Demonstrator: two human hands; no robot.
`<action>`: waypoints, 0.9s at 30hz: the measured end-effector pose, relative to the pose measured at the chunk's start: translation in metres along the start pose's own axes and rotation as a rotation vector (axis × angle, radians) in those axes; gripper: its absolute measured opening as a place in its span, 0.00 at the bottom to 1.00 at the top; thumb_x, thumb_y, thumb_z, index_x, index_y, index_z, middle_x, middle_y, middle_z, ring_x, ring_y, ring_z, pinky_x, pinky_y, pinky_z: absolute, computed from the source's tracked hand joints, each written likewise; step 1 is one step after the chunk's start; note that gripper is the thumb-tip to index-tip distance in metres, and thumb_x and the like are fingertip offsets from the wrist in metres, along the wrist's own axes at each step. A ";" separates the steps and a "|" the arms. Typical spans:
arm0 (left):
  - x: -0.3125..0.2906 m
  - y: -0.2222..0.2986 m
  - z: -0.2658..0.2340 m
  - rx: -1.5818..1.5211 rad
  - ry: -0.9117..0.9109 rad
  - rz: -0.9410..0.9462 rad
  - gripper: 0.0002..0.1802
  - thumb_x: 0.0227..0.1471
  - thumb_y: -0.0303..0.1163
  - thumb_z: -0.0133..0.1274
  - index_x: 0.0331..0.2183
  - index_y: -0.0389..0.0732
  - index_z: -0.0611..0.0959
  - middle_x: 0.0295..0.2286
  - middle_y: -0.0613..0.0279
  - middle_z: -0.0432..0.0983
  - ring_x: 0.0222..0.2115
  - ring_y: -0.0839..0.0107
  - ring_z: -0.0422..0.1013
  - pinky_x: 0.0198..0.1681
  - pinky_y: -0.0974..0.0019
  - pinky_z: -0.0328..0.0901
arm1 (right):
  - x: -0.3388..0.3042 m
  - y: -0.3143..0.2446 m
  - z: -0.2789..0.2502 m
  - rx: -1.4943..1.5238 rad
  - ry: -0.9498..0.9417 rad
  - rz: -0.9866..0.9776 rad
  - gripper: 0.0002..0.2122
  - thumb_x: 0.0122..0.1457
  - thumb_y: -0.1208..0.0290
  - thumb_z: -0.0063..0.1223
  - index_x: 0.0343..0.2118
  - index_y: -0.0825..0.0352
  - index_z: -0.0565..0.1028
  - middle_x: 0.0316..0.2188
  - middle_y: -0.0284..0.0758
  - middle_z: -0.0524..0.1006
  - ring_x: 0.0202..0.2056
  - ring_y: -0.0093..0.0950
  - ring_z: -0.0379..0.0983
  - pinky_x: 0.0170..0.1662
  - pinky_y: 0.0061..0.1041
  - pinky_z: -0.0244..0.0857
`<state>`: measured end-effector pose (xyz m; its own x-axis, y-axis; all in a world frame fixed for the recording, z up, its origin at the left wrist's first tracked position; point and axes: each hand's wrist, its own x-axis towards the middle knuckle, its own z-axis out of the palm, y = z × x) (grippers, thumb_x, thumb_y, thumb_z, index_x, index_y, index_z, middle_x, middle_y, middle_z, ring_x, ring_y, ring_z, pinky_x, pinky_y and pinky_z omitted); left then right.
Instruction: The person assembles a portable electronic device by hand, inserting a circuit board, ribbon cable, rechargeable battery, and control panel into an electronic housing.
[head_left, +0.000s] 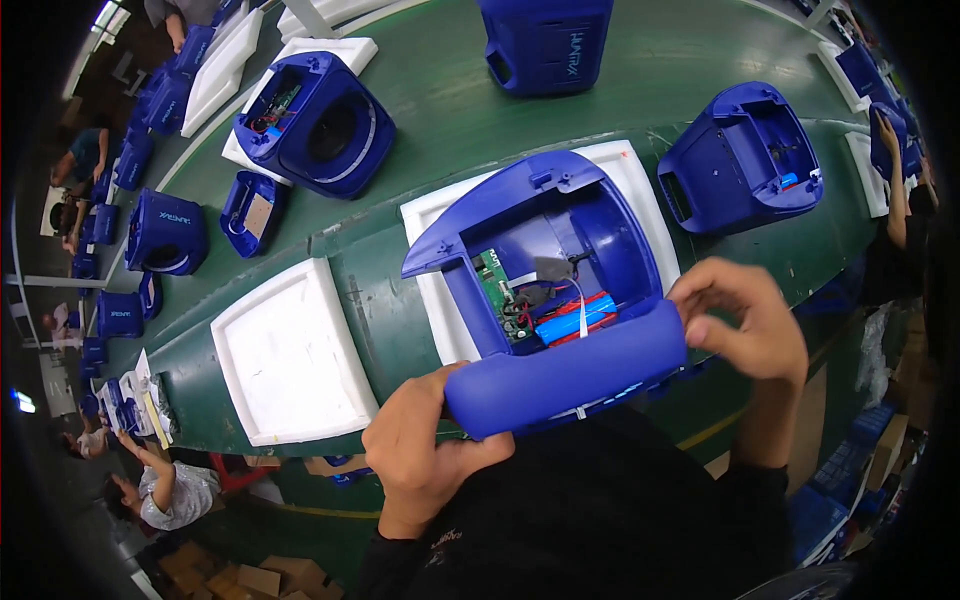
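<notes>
The blue housing (635,245), open-topped with a green circuit board (492,285) and blue battery pack (570,322) inside, sits over a white foam tray (438,312) at the table's (385,290) near edge. The left hand (420,445) is clamped on its rounded near end; the right hand (750,320) curls at the opposite corner, its grip unclear. Leftward, a bare tray (290,350) gives room; rightward, another housing (710,180) crowds it.

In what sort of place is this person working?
Most likely an assembly line in a factory: an open blue plastic housing shows its circuit board, similar housings stand along the green work surface, and other people are beside it.
</notes>
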<state>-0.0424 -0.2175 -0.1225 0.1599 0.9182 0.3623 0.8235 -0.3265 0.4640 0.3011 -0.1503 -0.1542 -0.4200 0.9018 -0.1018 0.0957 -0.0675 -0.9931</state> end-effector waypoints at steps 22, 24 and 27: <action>-0.031 0.023 0.001 -0.363 0.015 -0.239 0.44 0.50 0.23 0.72 0.66 0.29 0.74 0.39 0.46 0.88 0.34 0.69 0.85 0.32 0.72 0.76 | -0.025 0.072 0.037 0.385 0.074 -0.275 0.25 0.52 0.78 0.81 0.51 0.77 0.80 0.43 0.40 0.80 0.43 0.28 0.83 0.47 0.27 0.80; -0.032 0.019 -0.002 -0.333 -0.024 -0.225 0.45 0.50 0.23 0.73 0.67 0.29 0.74 0.39 0.45 0.88 0.34 0.69 0.85 0.32 0.71 0.76 | -0.024 0.074 0.037 0.383 0.068 -0.300 0.25 0.52 0.78 0.81 0.51 0.77 0.80 0.43 0.40 0.80 0.43 0.27 0.82 0.47 0.27 0.80; -0.033 0.017 -0.005 -0.299 -0.092 -0.240 0.47 0.49 0.26 0.72 0.68 0.28 0.71 0.41 0.44 0.88 0.37 0.66 0.86 0.36 0.71 0.76 | -0.023 0.079 0.037 0.391 0.077 -0.303 0.25 0.52 0.77 0.81 0.51 0.77 0.80 0.43 0.40 0.80 0.42 0.27 0.82 0.46 0.26 0.80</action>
<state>-0.0362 -0.2548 -0.1228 0.0421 0.9882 0.1471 0.6504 -0.1388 0.7468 0.2855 -0.1922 -0.2324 -0.3077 0.9334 0.1847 -0.3717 0.0608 -0.9264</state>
